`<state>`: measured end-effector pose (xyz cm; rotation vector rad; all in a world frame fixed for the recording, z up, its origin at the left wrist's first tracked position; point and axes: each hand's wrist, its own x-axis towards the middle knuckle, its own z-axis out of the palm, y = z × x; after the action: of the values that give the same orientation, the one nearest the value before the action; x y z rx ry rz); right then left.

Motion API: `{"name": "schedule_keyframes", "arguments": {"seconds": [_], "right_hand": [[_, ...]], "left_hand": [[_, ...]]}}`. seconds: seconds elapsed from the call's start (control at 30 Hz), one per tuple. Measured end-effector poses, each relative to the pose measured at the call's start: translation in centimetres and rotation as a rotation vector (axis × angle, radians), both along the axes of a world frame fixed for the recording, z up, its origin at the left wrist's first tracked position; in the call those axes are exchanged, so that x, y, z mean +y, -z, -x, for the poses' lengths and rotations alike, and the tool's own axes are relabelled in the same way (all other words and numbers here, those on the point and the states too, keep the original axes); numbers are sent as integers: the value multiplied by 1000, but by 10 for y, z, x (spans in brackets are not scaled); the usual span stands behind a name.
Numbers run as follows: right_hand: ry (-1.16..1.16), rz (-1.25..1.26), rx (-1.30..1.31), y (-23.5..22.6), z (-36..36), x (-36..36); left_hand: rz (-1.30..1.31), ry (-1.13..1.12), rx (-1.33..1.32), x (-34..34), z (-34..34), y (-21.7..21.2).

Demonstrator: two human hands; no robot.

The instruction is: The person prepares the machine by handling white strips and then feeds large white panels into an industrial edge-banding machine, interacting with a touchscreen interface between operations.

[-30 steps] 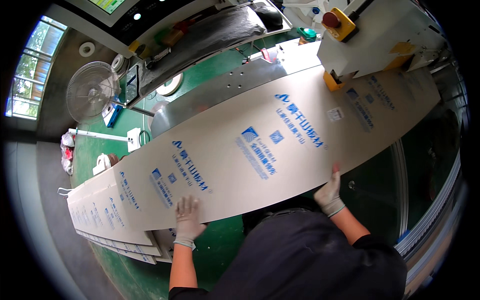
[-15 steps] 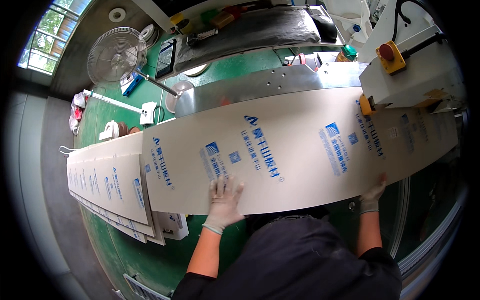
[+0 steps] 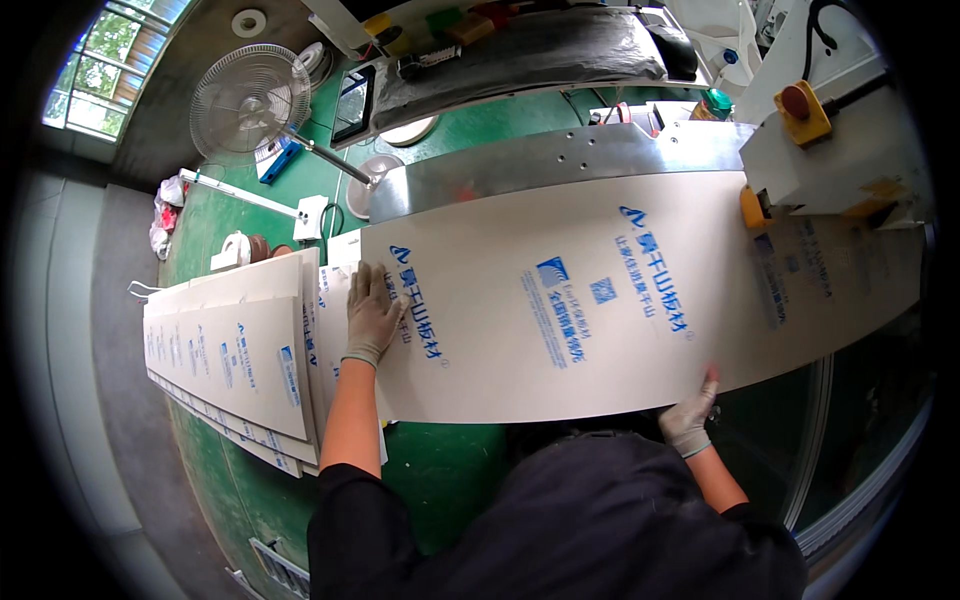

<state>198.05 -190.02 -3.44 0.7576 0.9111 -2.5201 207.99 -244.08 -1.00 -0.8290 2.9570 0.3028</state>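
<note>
Green floor (image 3: 445,480), left hand (image 3: 374,318) spread at left end of pale board (image 3: 485,290), right hand (image 3: 688,416) pinching near edge.

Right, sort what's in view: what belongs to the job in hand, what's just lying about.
Likely part of the job:
- printed beige panel, under the left hand, its near edge at the right hand
- white machine
- panel stack

Seemingly just about:
- fan
- plastic bags
- green-lidded jar
</note>
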Motion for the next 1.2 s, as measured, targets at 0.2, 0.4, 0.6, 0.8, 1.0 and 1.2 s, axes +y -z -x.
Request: {"name": "schedule_keyframes", "arguments": {"seconds": [0.2, 0.4, 0.6, 0.8, 1.0, 1.2], "right_hand": [[194, 39, 59, 22, 35, 11], [202, -179, 108, 14, 89, 36], [206, -383, 257, 31, 117, 87], [174, -419, 253, 45, 103, 114], [75, -138, 55, 30, -35, -134], [165, -10, 13, 88, -98, -225]], "left_hand": [[-12, 225, 73, -22, 52, 20], [34, 342, 210, -5, 123, 45], [24, 366, 257, 32, 188, 31], [-9, 315, 417, 74, 230, 48], [55, 247, 515, 36, 233, 74], [156, 268, 399, -12, 200, 82]]}}
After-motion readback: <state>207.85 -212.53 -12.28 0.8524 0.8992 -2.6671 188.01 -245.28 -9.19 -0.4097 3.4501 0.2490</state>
